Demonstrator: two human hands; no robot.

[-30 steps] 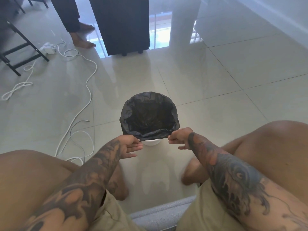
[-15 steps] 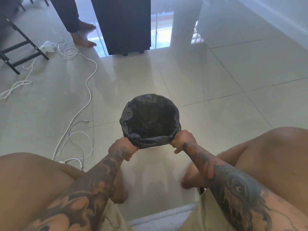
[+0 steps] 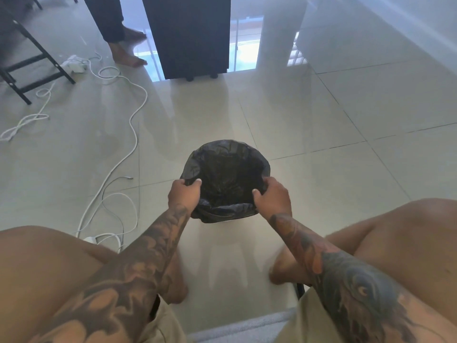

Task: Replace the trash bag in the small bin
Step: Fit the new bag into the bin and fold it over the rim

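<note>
Left hand (image 3: 184,194) and right hand (image 3: 272,196) each grasp the black trash bag (image 3: 227,169) rim, thumbs inside. Both have shifted from the near edge to the bin's sides. No legible writing.

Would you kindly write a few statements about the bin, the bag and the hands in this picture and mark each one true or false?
1. Both hands grip the rim of the black trash bag. True: the left hand and the right hand each hold it at a side of the opening.
2. The bag is tied shut. False: its mouth is spread open.
3. The bag is white. False: it is black.
4. A white cable lies on the tiled floor to the left of the bin. True.
5. The bag lies flat on the floor beside the bin. False: it lines the bin, folded over the rim.
</note>
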